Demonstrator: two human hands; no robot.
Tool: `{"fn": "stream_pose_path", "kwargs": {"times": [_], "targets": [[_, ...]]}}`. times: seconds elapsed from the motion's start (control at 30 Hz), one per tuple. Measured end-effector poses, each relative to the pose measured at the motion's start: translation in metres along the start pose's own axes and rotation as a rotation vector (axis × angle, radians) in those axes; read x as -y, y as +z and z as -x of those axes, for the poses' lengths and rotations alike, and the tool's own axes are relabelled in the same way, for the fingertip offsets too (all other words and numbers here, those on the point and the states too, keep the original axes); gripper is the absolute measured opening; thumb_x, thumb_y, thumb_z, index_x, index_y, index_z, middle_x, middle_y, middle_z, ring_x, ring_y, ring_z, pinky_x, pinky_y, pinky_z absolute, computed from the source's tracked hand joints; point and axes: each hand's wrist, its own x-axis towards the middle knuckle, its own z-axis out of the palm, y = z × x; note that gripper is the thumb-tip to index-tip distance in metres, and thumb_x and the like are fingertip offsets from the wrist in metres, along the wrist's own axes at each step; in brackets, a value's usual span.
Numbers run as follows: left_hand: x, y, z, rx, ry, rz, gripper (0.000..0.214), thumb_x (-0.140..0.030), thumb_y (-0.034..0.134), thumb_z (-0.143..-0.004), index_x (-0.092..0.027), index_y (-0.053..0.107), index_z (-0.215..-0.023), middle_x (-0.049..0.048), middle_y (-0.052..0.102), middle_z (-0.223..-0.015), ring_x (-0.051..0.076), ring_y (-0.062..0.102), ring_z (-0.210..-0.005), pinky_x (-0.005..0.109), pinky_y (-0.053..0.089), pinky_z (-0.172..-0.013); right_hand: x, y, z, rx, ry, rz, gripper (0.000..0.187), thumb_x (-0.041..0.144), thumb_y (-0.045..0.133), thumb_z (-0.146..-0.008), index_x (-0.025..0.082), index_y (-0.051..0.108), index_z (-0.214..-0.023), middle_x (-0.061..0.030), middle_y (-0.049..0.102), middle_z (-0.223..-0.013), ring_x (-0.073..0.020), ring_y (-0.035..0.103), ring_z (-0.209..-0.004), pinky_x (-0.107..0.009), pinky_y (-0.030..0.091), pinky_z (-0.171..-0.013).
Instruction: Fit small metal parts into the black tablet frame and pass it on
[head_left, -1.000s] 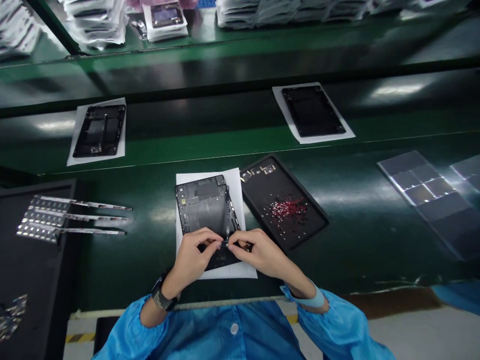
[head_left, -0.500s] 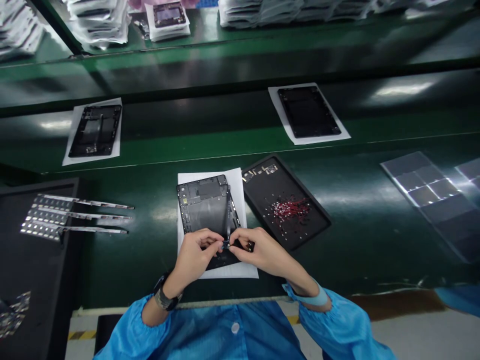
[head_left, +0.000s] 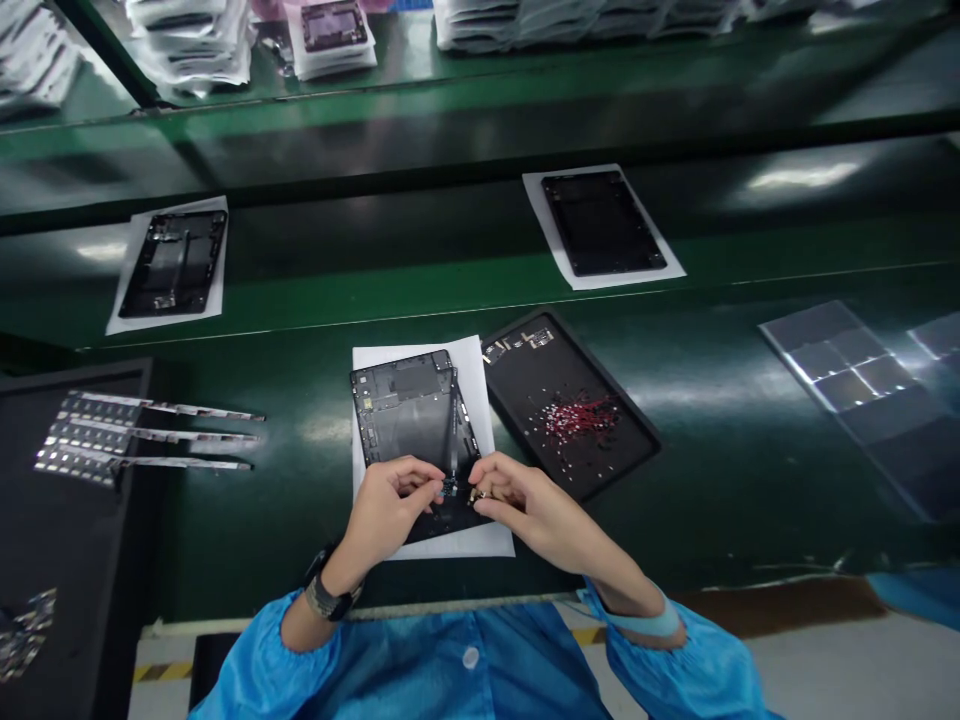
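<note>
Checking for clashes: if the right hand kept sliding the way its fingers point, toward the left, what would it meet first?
Most likely the left hand: the right hand points leftward across the open black tablet shell, fingertips almost meeting; depth unclear.

My left hand and right hand meet over the near end of a frame, which lies on a sheet. Just right of my right hand sits a tray with small parts in it. Well left of my left hand lie strips. Beyond both hands, two more frames on sheets rest, one far left, one right.
</note>
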Motion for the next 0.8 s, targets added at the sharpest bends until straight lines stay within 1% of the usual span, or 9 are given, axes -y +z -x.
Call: {"fn": "stream_pose_path", "kwargs": {"times": [0.1,0.2,0.37,0.53,0.7,0.8], "targets": [[0.000,-0.001,0.000,0.018,0.008,-0.015,0.015,-0.027,0.068,-0.073,-0.014,0.072,-0.079,0.0040,0.071,-0.064,0.016,0.067,-0.061,0.024,0.055,-0.059,-0.002,0.004,-0.008,-0.035,0.029,-0.039,0.019,0.037,0.063,-0.086,0.020,0.054,-0.090,0.0068,0.043,-0.060,-0.0121,0.040,-0.056,-0.025,0.031,-0.053],[0.001,-0.001,0.000,0.033,0.019,-0.045,0.015,-0.027,0.068,-0.074,-0.014,0.073,-0.080,0.0040,0.071,-0.064,0.016,0.067,-0.061,0.025,0.054,-0.060,-0.005,0.005,-0.013,-0.051,0.024,-0.043,0.021,0.038,0.065,-0.084,0.020,0.053,-0.087,0.0062,0.047,-0.060,-0.0121,0.043,-0.057,-0.025,0.033,-0.054],[0.001,0.000,0.000,0.046,0.038,-0.110,0.016,-0.026,0.066,-0.076,-0.014,0.075,-0.081,0.0042,0.072,-0.067,0.016,0.067,-0.064,0.025,0.051,-0.063,-0.011,0.005,-0.013,-0.039,-0.012,-0.016,0.014,0.030,0.062,-0.085,0.021,0.052,-0.088,0.0067,0.049,-0.061,-0.0118,0.044,-0.056,-0.024,0.033,-0.054],[0.000,0.002,-0.001,0.062,0.016,-0.137,0.015,-0.025,0.065,-0.076,-0.014,0.075,-0.079,0.0040,0.070,-0.065,0.016,0.066,-0.062,0.025,0.050,-0.060,-0.012,0.006,-0.013,-0.024,-0.036,0.047,0.007,0.023,0.058,-0.088,0.021,0.052,-0.088,0.0067,0.049,-0.060,-0.0121,0.045,-0.057,-0.024,0.033,-0.055],[-0.003,0.004,-0.002,0.037,-0.016,-0.194,0.013,-0.019,0.063,-0.077,-0.015,0.075,-0.077,0.0041,0.071,-0.064,0.017,0.067,-0.061,0.025,0.051,-0.062,-0.013,0.008,-0.013,-0.038,-0.053,0.074,0.008,0.022,0.058,-0.088,0.022,0.050,-0.086,0.0080,0.047,-0.058,-0.0117,0.042,-0.055,-0.024,0.030,-0.053],[-0.003,0.005,-0.002,0.029,-0.036,-0.183,0.012,-0.016,0.063,-0.076,-0.015,0.074,-0.075,0.0044,0.072,-0.064,0.017,0.068,-0.062,0.026,0.052,-0.063,-0.014,0.009,-0.013,-0.054,-0.057,0.066,0.009,0.021,0.058,-0.087,0.022,0.049,-0.085,0.0081,0.047,-0.058,-0.0116,0.042,-0.055,-0.024,0.030,-0.053]]}}
